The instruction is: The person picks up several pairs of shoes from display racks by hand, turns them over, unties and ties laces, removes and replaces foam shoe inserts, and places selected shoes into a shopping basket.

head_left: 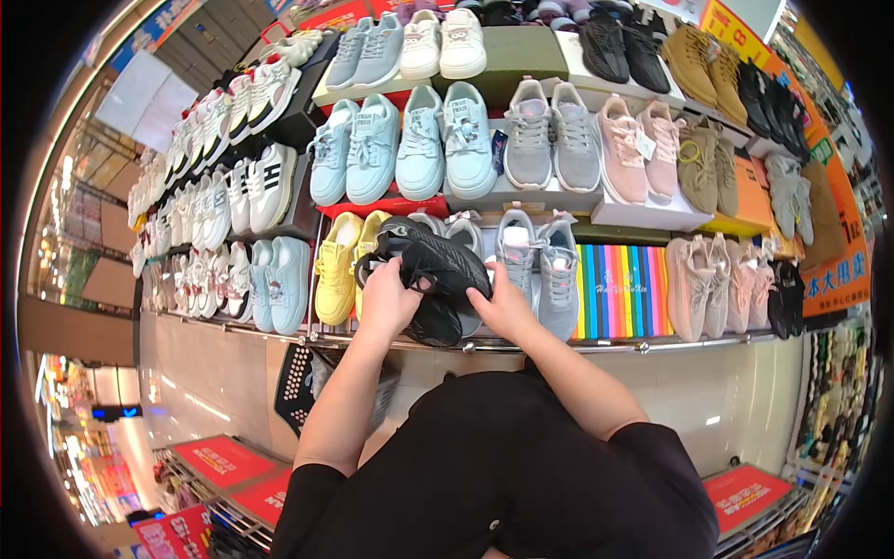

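A pair of black sneakers (pixel 445 270) is held up at the front edge of the shoe display, one shoe overlapping the other. On its left side, my left hand (pixel 391 296) is closed on the black sneakers near the laces. At their right side, my right hand (pixel 501 300) grips the upper shoe's edge between thumb and fingers. Yellow sneakers (pixel 336 270) stand just left of them, partly covered by the black pair. Grey sneakers (pixel 557 279) stand to the right, beyond my right hand. Other grey shoes behind the black pair are mostly hidden.
Light blue sneakers (pixel 421 140), grey ones and pink sneakers (pixel 624 154) fill the tier behind. A striped box (pixel 626 291) is at the front right. White sneakers (pixel 270 191) line the left. A metal rail (pixel 596 347) runs along the front edge.
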The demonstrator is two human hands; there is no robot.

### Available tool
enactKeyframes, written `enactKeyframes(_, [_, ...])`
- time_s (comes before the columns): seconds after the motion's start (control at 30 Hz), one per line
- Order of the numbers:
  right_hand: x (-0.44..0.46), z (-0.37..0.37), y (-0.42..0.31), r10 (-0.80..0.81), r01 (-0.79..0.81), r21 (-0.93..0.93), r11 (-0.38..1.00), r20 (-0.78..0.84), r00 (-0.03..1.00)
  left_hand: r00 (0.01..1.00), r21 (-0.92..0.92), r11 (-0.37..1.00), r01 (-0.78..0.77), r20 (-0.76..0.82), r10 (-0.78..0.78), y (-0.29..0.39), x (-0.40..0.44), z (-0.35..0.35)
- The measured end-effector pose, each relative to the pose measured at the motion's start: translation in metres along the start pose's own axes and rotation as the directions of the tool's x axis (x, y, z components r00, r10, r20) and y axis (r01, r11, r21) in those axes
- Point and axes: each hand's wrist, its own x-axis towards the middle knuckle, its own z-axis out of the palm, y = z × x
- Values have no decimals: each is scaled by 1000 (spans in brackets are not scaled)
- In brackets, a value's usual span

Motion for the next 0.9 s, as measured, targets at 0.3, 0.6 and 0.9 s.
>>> enactKeyframes(0.3, [18,-18,14,108,-147,94,985,338,935,976,-23,976,216,-22,-216,21,-4,-4])
enactKeyframes(0.6, [-2,-59,-47,-336,358,119,926,688,643,880,-31,999,18,-473,-31,55,-147,-62])
enactKeyframes(0.9, [-46,82,-189,-819,897,338,286,572,45,951,105,983,154,-287,-118,-8,-274,-51])
